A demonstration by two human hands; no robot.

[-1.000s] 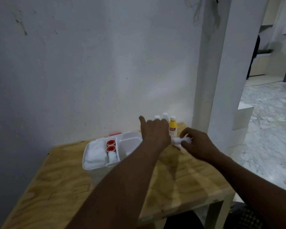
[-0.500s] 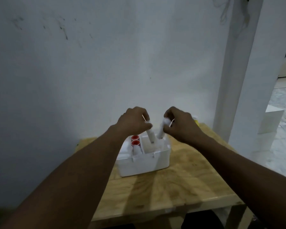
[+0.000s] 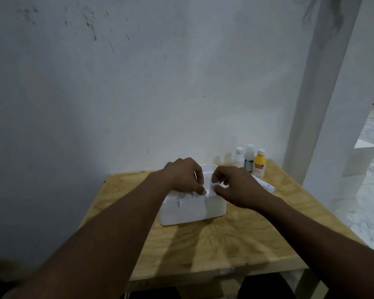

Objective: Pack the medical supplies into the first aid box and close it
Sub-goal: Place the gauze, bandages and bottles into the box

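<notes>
Both hands have been lowered since half a second ago: the left hand (image 3: 185, 176) and right hand (image 3: 235, 187) now pinch small white items at the rim of the first aid box (image 3: 192, 209) on the table (image 3: 235, 240). Packing looks partly done; three bottles (image 3: 249, 160) and a tube (image 3: 266, 185) remain outside, lid unfitted.
</notes>
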